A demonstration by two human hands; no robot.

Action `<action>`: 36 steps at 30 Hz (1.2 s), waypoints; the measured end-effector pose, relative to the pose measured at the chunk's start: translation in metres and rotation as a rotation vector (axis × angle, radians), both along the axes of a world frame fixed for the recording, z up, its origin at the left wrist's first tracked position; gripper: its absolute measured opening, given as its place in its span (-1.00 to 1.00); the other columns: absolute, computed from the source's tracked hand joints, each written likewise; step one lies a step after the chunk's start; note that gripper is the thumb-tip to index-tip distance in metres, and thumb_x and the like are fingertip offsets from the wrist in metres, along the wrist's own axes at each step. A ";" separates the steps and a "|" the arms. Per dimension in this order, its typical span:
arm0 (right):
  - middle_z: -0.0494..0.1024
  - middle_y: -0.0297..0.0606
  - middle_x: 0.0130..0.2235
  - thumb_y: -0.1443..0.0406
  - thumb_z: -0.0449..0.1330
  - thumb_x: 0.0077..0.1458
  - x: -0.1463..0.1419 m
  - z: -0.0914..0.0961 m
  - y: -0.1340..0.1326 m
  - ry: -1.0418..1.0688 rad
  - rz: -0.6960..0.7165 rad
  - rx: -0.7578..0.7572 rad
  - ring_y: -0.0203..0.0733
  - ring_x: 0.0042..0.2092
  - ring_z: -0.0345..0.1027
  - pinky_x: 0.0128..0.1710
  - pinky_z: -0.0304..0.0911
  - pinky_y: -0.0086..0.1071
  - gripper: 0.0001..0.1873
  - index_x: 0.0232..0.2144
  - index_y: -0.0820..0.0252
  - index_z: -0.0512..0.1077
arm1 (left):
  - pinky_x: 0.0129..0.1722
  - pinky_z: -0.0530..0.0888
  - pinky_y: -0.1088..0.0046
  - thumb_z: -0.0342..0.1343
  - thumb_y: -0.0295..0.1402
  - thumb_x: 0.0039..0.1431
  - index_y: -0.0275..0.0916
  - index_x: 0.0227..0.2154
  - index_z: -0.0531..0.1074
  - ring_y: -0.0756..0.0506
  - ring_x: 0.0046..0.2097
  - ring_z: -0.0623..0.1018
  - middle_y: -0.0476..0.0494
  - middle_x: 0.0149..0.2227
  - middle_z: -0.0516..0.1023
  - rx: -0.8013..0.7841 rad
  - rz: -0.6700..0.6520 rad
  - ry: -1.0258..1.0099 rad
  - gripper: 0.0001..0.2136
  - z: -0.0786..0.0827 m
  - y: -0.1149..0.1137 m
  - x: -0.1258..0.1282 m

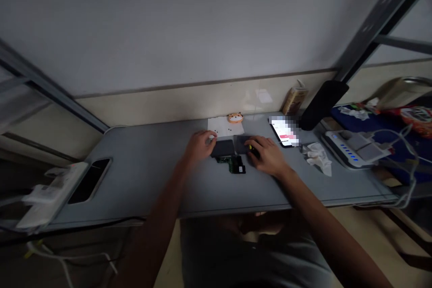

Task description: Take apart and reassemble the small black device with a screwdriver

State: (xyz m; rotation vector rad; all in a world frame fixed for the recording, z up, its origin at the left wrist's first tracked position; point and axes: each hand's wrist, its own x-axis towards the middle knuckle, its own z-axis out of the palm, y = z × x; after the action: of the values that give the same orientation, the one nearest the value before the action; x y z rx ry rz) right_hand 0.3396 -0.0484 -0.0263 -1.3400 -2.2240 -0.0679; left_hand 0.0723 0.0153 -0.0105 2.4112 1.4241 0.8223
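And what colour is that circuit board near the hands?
The circuit board is green and black, with a small white label, in the head view.

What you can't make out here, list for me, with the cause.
In the head view:
Lit phone: screen partly covered by pixelated blocks.
Yellow-ended object: mostly covered by the right hand.
Pale thing by the left hand: too small and blurred.
Dark specks on white paper: too small.
Red bag: cut off by the right edge.

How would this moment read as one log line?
left hand: beside dark panel, grip unclear; right hand: holding yellow-ended object; circuit board: on desk
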 end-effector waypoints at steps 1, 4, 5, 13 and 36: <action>0.61 -0.08 -0.01 0.42 0.16 0.08 0.002 0.000 0.000 0.000 0.010 -0.002 0.04 -0.01 0.45 -0.04 0.28 -0.17 -0.64 -0.06 0.15 0.50 | -0.21 0.42 0.38 0.07 -0.32 0.31 -0.19 -0.17 0.55 -0.10 -0.31 0.51 -0.02 -0.44 0.45 -0.066 0.011 -0.012 -0.82 0.000 0.005 -0.004; 0.60 -0.08 -0.02 0.48 0.14 -0.03 0.006 0.000 0.000 -0.002 0.004 -0.008 0.03 -0.03 0.45 -0.06 0.28 -0.18 -0.55 -0.05 0.18 0.51 | -0.39 0.32 0.46 0.05 -0.25 0.28 -0.20 -0.16 0.54 -0.04 -0.48 0.38 0.08 -0.57 0.28 -0.190 0.015 -0.057 -0.78 -0.005 0.010 -0.014; 0.60 -0.08 -0.03 0.49 0.14 -0.07 0.007 0.000 0.000 -0.002 -0.009 -0.013 0.03 -0.04 0.45 -0.06 0.29 -0.18 -0.51 -0.05 0.18 0.51 | -0.42 0.30 0.47 0.05 -0.23 0.27 -0.21 -0.17 0.54 -0.03 -0.51 0.35 0.09 -0.59 0.26 -0.219 0.008 -0.077 -0.77 -0.008 0.010 -0.017; 0.60 -0.11 -0.01 0.53 0.12 -0.09 0.007 -0.005 0.002 0.009 -0.128 -0.012 0.02 -0.04 0.48 -0.09 0.32 -0.19 -0.49 -0.07 0.14 0.54 | -0.42 0.33 0.47 0.05 -0.18 0.26 -0.20 -0.19 0.57 -0.02 -0.51 0.37 0.06 -0.57 0.36 -0.242 0.047 -0.133 -0.73 -0.023 0.012 -0.026; 0.65 -0.13 0.04 0.46 0.13 0.14 0.006 -0.010 0.004 0.014 -0.047 0.019 -0.03 -0.06 0.54 -0.08 0.36 -0.15 -0.67 -0.11 0.09 0.56 | 0.15 0.38 0.09 -0.20 -0.20 0.49 -0.04 0.08 0.58 -0.28 0.07 0.44 -0.26 -0.03 0.50 -0.092 0.285 0.094 -0.57 -0.040 0.018 -0.028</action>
State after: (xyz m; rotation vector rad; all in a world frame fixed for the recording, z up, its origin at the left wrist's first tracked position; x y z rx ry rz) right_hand 0.3460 -0.0443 -0.0363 -1.3781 -2.1757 -0.0960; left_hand 0.0441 0.0330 -0.0504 2.2376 1.8295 0.6909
